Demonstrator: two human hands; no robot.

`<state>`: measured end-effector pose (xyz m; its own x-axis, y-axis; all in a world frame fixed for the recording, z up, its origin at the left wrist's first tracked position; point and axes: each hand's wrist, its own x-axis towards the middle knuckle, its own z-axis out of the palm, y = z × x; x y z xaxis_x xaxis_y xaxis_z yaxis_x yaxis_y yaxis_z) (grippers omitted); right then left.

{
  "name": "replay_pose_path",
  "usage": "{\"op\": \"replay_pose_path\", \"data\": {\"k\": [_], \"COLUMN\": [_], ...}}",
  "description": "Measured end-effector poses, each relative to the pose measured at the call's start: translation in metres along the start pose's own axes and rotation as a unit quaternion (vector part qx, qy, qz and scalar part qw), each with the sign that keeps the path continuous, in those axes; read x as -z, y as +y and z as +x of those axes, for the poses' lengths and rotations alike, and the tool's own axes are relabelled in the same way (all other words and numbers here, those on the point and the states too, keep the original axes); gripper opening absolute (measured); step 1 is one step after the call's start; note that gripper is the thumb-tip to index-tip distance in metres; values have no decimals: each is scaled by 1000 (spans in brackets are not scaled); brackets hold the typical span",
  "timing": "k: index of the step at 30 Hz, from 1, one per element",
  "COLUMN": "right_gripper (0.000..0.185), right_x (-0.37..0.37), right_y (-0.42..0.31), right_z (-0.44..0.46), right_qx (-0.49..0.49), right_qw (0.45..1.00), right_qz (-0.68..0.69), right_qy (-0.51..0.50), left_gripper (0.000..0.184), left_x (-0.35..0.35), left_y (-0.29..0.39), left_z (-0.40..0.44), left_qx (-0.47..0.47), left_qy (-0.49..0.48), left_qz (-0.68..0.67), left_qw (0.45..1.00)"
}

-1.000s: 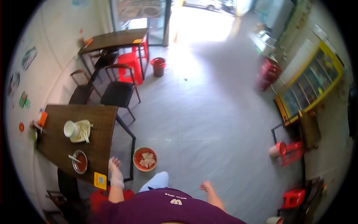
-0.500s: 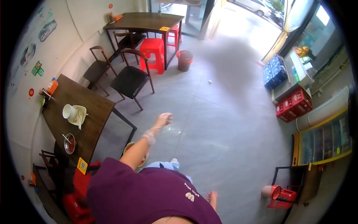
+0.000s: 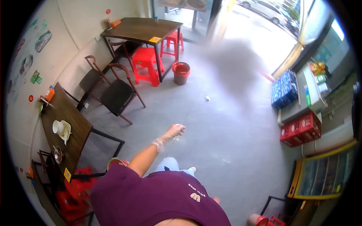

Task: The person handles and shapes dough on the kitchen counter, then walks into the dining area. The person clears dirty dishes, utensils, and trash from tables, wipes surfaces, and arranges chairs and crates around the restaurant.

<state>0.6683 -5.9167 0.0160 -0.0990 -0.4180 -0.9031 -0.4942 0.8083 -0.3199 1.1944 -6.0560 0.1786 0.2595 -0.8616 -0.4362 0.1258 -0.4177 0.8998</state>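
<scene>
My left hand [image 3: 174, 132], in a thin clear plastic glove, swings out in front of me above the grey floor with its fingers curled in. No object shows in it and it touches nothing. Only a small part of my right hand [image 3: 216, 200] shows beside my purple shirt; its fingers are hidden. To my left, the brown table [image 3: 81, 132] bears stacked white bowls [image 3: 58, 127], a pale dish with a spoon [image 3: 65, 132] and a metal bowl [image 3: 58, 154] with reddish remains. A bin [image 3: 116, 162] stands partly hidden near my left arm.
Ahead are dark chairs [image 3: 117, 96], red stools [image 3: 146, 64], a farther table [image 3: 145, 28] and a bin [image 3: 181, 73]. Crumpled white paper [image 3: 207, 98] lies on the floor. Blue packs [image 3: 284, 89], red crates [image 3: 301, 130] and a display fridge [image 3: 320, 173] line the right side.
I have moved forward; the left table slides farther left and the floor paper comes nearer. My left hand sits slightly farther right. My right hand has swung back, mostly out of sight.
</scene>
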Motion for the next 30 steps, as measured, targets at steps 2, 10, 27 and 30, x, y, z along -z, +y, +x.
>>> {"op": "replay_pose_path", "data": {"k": [2, 10, 27, 30], "right_gripper": [13, 17, 18, 19], "right_x": [39, 74, -14, -45], "right_y": [-78, -447, -731, -793], "right_z": [44, 135, 276, 352], "right_qx": [37, 250, 94, 85], "right_qw": [999, 965, 983, 978], "right_qz": [-4, 55, -146, -179], "right_qy": [11, 56, -63, -70], "left_gripper": [31, 29, 27, 26], "left_x": [19, 94, 171, 181], "left_y": [0, 25, 164, 137], "left_z": [15, 99, 391, 433], "left_qx": [5, 68, 105, 117], "left_qy": [58, 263, 303, 349], "left_qz": [-30, -120, -127, -155], "left_qw": [998, 955, 939, 917]}}
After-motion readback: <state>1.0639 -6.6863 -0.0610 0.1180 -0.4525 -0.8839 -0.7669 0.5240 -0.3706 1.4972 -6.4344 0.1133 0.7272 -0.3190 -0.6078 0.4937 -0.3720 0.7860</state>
